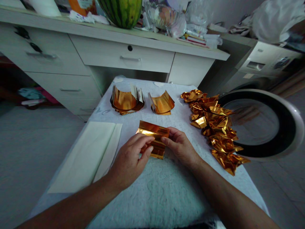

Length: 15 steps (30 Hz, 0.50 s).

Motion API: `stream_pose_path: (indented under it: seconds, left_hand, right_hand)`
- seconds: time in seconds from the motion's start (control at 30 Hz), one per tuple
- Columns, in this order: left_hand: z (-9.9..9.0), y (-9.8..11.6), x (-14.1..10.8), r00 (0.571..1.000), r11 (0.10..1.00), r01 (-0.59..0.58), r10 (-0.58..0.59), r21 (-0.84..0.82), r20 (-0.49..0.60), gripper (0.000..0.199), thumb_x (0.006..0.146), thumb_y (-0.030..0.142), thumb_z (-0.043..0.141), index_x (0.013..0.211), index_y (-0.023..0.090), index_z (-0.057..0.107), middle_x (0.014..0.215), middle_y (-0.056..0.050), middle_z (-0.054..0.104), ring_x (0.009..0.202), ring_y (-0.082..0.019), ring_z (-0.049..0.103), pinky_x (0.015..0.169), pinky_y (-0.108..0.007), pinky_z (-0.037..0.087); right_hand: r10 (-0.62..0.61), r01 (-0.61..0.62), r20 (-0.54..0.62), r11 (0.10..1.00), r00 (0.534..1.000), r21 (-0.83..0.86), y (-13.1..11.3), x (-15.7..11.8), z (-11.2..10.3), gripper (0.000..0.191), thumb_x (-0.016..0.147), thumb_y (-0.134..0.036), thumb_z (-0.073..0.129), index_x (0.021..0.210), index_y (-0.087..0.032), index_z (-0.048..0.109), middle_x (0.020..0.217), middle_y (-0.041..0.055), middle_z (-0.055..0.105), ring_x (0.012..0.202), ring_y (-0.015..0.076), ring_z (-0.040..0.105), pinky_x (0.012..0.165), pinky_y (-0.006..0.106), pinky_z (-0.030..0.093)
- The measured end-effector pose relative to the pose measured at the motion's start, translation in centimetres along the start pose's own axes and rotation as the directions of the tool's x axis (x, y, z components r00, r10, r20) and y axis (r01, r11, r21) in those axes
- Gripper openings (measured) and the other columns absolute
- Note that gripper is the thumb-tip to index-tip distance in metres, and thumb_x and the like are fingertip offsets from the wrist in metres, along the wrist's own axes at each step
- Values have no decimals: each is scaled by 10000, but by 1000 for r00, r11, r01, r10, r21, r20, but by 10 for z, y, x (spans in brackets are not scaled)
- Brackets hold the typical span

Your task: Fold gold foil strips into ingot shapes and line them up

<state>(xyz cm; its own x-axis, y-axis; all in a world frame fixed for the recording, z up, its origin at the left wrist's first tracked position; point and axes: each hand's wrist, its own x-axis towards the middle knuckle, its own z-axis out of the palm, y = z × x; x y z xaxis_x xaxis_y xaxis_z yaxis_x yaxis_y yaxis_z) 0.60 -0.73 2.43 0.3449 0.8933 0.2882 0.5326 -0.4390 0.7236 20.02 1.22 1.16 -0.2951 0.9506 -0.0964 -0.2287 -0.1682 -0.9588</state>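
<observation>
Between my hands is a sheet of shiny gold foil paper [153, 128], creased across its width and curved. My right hand [179, 144] pinches its right edge, thumb on top and fingers behind. My left hand [135, 156] lies over the sheet's left part, fingers bent and thumb close to the fingertips; whether it grips the sheet is hard to see. Beyond them lie a larger stack of curled gold sheets [125, 100] and a smaller stack [163, 103]. To the right, a row of folded gold foil pieces [214, 127] runs along the table edge.
White paper sheets [83, 152] lie left on the cloth-covered table [157, 194]. Behind stands a white drawer desk [114, 52] bearing a watermelon [121, 12] and plastic bags. The round open door [295, 124] of a washing machine [259, 65] sits close to the table's right side.
</observation>
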Motion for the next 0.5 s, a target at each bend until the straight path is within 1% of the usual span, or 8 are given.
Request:
stream_pose_path:
  seconds: [0.1, 0.3, 0.5]
  left_hand:
    - [2, 0, 0, 1000, 1000, -10, 10, 1, 10, 255, 940, 217, 506, 1177, 217, 600, 1081, -57, 651, 952, -189, 641, 849, -357, 545]
    - [0, -1, 0, 1000, 1000, 3, -3, -24, 4, 269, 948, 244, 518, 1197, 210, 614, 1122, -57, 665, 1010, -190, 648, 890, -347, 545]
    - [0, 0, 0, 1000, 1000, 11, -11, -21, 4, 282, 943, 282, 547, 1202, 193, 616, 1107, -60, 668, 996, -191, 646, 888, -356, 539]
  right_hand:
    - [-5, 5, 37, 1000, 999, 13, 1, -1, 1, 262, 777, -371, 786, 910, -194, 645, 863, 6, 693, 753, 135, 636, 739, 282, 498]
    - [-45, 44, 117, 999, 992, 9, 1, -2, 2, 263, 804, -362, 766, 986, -204, 662, 890, 12, 690, 806, 135, 643, 773, 283, 498]
    - [-38, 38, 119, 999, 992, 4, 0, -3, 4, 268, 799, -359, 772, 990, -207, 661, 875, 10, 681, 819, 136, 639, 762, 275, 491]
